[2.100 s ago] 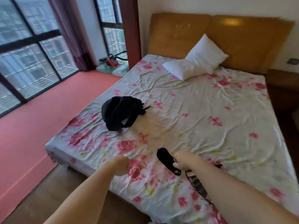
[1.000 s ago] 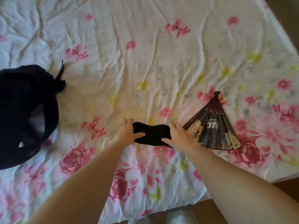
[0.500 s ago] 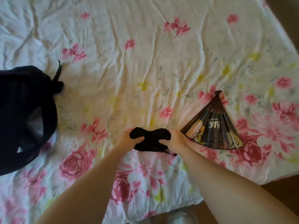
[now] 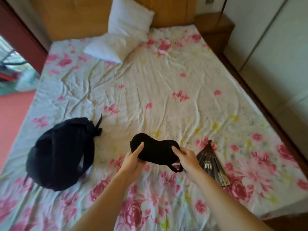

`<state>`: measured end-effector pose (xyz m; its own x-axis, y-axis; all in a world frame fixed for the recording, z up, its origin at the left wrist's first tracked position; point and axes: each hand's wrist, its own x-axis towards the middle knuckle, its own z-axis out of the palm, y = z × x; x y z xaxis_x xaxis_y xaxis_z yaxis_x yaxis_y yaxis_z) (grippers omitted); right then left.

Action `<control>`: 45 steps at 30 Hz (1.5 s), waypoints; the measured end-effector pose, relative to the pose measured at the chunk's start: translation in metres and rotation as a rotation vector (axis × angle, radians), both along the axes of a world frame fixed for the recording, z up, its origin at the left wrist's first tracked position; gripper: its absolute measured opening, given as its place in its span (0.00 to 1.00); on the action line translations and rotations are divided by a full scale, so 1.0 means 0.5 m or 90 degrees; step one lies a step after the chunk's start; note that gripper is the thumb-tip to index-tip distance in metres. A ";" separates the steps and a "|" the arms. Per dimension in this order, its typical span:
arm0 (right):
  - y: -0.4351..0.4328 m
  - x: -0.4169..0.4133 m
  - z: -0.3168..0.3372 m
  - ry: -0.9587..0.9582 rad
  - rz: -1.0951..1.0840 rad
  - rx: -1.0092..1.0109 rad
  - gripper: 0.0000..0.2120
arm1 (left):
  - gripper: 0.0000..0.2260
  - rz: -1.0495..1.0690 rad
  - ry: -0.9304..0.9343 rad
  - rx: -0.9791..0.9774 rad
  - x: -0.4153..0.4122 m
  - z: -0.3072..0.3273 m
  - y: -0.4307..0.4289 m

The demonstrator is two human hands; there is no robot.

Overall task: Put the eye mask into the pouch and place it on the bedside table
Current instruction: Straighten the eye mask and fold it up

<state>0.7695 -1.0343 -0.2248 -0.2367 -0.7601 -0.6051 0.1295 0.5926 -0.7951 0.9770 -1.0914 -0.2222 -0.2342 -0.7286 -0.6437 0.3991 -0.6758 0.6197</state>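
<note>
A black eye mask (image 4: 155, 150) is held up above the bed between both hands. My left hand (image 4: 133, 160) pinches its left end with the thumb on top. Its right end is gripped by my right hand (image 4: 187, 158), and the mask's strap loops down below that hand. To the left, a black drawstring pouch (image 4: 60, 153) lies crumpled on the floral sheet (image 4: 150, 97), apart from the hands. The wooden bedside table (image 4: 215, 27) stands at the bed's far right corner, beside the headboard.
A folded dark hand fan (image 4: 210, 161) lies on the sheet just right of my right hand. Two white pillows (image 4: 123, 32) rest near the wooden headboard. White wardrobe doors (image 4: 266, 39) line the right side. Red floor shows at the left.
The mask has been lifted off the sheet and spread between both hands. The view has tilted up, bringing the pillows, headboard and bedside table into sight.
</note>
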 end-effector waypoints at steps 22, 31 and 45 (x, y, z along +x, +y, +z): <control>-0.021 0.133 0.293 -0.400 -0.158 -0.080 0.14 | 0.21 0.167 0.151 -0.029 -0.004 0.245 0.055; -0.038 0.148 0.288 -0.206 -0.182 -0.132 0.20 | 0.24 0.233 0.129 -0.012 -0.003 0.219 0.058; -0.039 0.176 0.332 0.157 0.072 -0.363 0.23 | 0.24 0.189 0.155 -0.041 -0.044 0.295 0.048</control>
<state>0.8574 -1.0540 -0.0590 -0.2170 -0.9755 -0.0347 -0.1360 0.0654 -0.9886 0.9553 -1.0672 -0.0749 -0.1480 -0.8245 -0.5462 0.7118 -0.4722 0.5199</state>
